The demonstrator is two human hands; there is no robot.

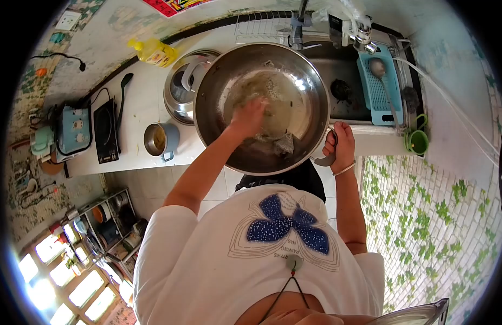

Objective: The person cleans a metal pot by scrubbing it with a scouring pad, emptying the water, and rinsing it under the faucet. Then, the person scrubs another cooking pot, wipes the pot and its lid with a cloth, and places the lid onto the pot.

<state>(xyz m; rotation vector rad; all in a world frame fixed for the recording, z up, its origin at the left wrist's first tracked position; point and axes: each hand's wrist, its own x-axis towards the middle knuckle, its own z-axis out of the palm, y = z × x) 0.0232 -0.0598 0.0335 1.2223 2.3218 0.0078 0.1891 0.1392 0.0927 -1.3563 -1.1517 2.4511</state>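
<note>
A large steel pan (207,108) with murky water in it is tilted over the counter's edge, close to my body. My right hand (342,142) is wrapped round its grey handle (330,151) at the lower right. My left hand (248,118) is inside the pan near the water; its fingers are smeared by motion, so I cannot tell their shape. A crumpled greyish cloth or scrubber (284,144) lies low in the pan, apart from my left hand. Small dark bits float in the water.
Behind the pan's left side sits a steel lid (176,89), with a yellow bottle (156,52) beyond. A small pot (154,139) stands left. Right are the sink (343,65), a tap (297,32), a blue drain basket (386,92) with a ladle, and a green cup (418,142).
</note>
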